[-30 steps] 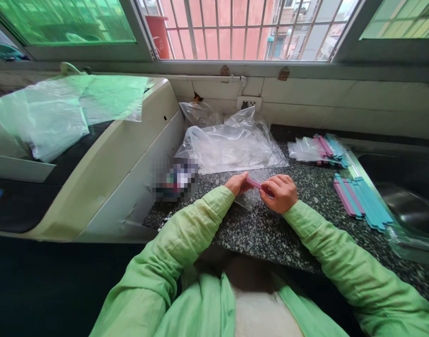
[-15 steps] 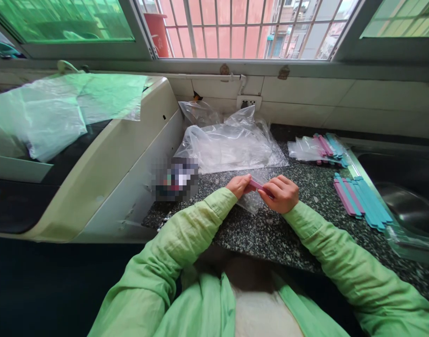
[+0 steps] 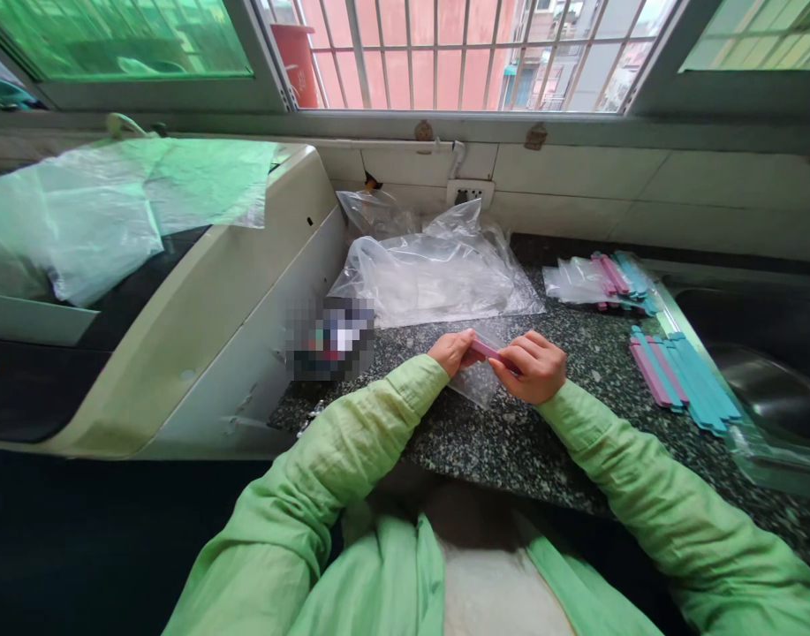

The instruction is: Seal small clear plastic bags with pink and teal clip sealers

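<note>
A pink stick [image 3: 485,351] is pinched at each end by the left hand [image 3: 452,351] and right hand [image 3: 533,367], over a small clear bag [image 3: 474,382] on the speckled bench [image 3: 510,442].

A matt pink plastic strip [image 3: 485,351] and a glossy clear plastic bag [image 3: 476,382] are seen on the polished speckled stone tabletop [image 3: 510,442].

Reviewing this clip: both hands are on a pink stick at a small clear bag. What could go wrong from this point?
1. The left hand and right hand each pinch only an end of the pink stick; it might slip from either grip.
2. The small clear bag hangs limp beneath, so it may crumple or tear.
3. The loose pink and blue sticks lie beside the sink; a right sleeve swing could knock them in.
</note>
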Demonstrator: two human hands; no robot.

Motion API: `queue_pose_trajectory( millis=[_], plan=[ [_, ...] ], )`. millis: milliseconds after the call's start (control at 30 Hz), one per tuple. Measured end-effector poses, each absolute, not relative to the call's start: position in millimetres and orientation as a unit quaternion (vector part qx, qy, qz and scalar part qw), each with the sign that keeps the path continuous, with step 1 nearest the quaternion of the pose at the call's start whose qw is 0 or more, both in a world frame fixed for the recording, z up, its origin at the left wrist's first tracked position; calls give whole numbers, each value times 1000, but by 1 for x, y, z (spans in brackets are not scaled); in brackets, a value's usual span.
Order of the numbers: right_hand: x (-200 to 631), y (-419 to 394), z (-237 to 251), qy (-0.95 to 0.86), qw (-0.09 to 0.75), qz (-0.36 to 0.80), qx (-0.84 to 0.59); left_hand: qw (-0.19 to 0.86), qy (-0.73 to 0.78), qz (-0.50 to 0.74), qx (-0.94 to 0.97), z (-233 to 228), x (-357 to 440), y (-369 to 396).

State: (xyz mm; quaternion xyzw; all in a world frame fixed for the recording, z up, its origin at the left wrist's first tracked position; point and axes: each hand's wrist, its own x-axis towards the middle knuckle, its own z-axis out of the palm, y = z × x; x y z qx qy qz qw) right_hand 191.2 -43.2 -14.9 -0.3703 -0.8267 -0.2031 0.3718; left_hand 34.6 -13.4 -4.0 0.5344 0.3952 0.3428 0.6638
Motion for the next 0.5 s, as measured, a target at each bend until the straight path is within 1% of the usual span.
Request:
queue_pose_trajectory(
  millis=[500],
  plan=[
    [190,-44,-16,-828,380,-199,-362,655,361,355,561,-13,32,-9]
  ],
)
